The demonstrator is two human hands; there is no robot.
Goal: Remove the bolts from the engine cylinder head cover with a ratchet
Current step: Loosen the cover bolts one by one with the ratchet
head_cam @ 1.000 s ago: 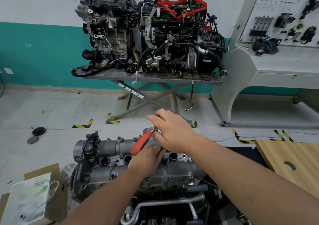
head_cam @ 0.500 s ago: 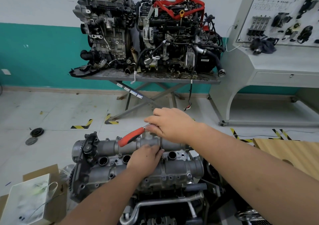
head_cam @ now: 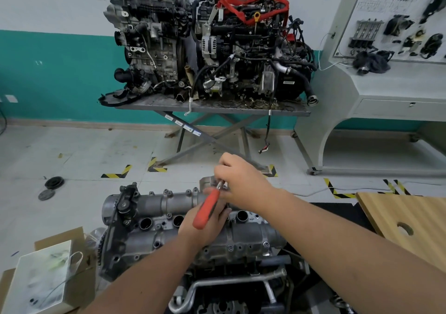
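The silver engine cylinder head cover (head_cam: 154,202) lies in front of me, with small bolts (head_cam: 166,191) along its far edge. A ratchet with a red handle (head_cam: 206,210) stands on the cover's far side, its handle slanting down toward me. My right hand (head_cam: 243,183) grips the ratchet's metal head and shank from above, so the socket and the bolt under it are hidden. My left hand (head_cam: 200,231) rests on the middle of the cover, under the red handle, holding nothing that I can see.
A cardboard box with a white bag (head_cam: 43,275) sits at the lower left. A wooden board (head_cam: 405,219) lies to the right. Two engines on a metal stand (head_cam: 210,48) are by the far wall, next to a grey console (head_cam: 386,84). Black round parts (head_cam: 54,182) lie on the floor.
The red handle swung out to the left, then back toward me, and now lies over my left hand. My right hand stayed at the ratchet head; my left hand stayed on the cover.
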